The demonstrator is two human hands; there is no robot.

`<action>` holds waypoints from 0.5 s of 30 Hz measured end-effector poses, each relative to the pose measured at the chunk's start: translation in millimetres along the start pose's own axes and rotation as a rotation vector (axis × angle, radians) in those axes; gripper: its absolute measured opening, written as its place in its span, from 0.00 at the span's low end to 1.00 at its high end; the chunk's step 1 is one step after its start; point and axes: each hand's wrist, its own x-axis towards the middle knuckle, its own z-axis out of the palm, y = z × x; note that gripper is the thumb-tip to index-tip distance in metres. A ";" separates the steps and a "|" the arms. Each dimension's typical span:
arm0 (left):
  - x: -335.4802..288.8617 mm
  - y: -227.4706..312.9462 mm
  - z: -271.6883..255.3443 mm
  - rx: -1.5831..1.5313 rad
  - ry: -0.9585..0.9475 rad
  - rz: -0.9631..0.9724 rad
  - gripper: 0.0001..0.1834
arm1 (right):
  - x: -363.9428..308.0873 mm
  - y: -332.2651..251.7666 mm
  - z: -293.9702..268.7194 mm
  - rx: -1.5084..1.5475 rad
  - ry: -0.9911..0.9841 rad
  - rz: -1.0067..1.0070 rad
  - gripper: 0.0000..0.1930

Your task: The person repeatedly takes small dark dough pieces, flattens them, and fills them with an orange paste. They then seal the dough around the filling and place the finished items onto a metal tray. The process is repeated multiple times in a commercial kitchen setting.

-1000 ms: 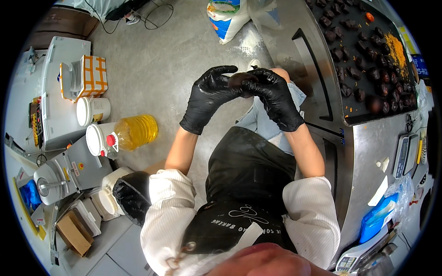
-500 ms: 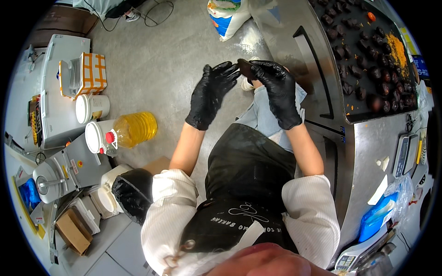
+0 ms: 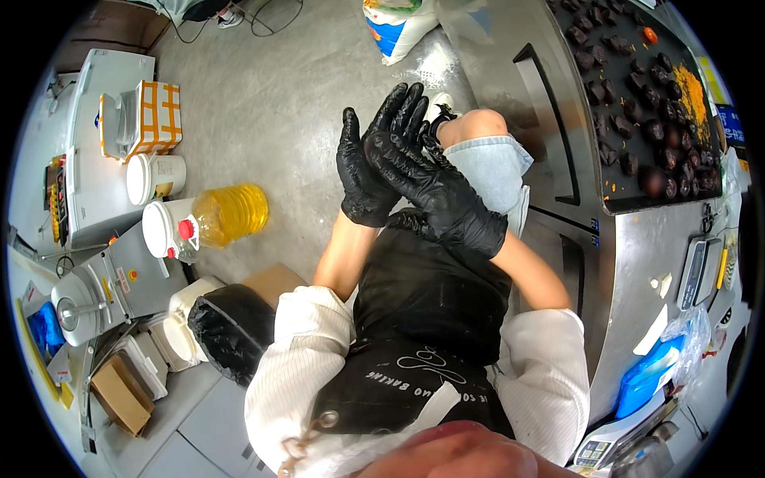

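Baking tray (image 3: 624,195): dark brown lumps (image 3: 629,164); orange crumbs (image 3: 691,97), bunched seemingly against scatter. Left of tray: gloved left hand (image 3: 362,171), right hand (image 3: 430,187), palms overlapped, fingers extended; anything enclosed, cannot tell.

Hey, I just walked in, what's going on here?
A person in black gloves has both hands together over an apron, the right hand lying across the left hand. Whether anything is between the palms is hidden. To the person's right, a dark tray on a steel counter carries many dark lumps and a patch of orange-yellow crumbs.
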 end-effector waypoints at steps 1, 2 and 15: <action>-0.7 -0.8 -3.7 -0.071 -0.004 -0.019 0.42 | -1.7 3.9 -2.7 0.063 -0.005 -0.007 0.38; -0.5 -1.5 -6.8 -0.142 -0.007 -0.038 0.42 | -3.2 6.2 -4.7 0.126 -0.010 -0.013 0.38; 1.3 2.9 16.2 0.187 0.012 -0.117 0.49 | 16.7 12.8 -15.2 0.127 0.475 0.256 0.20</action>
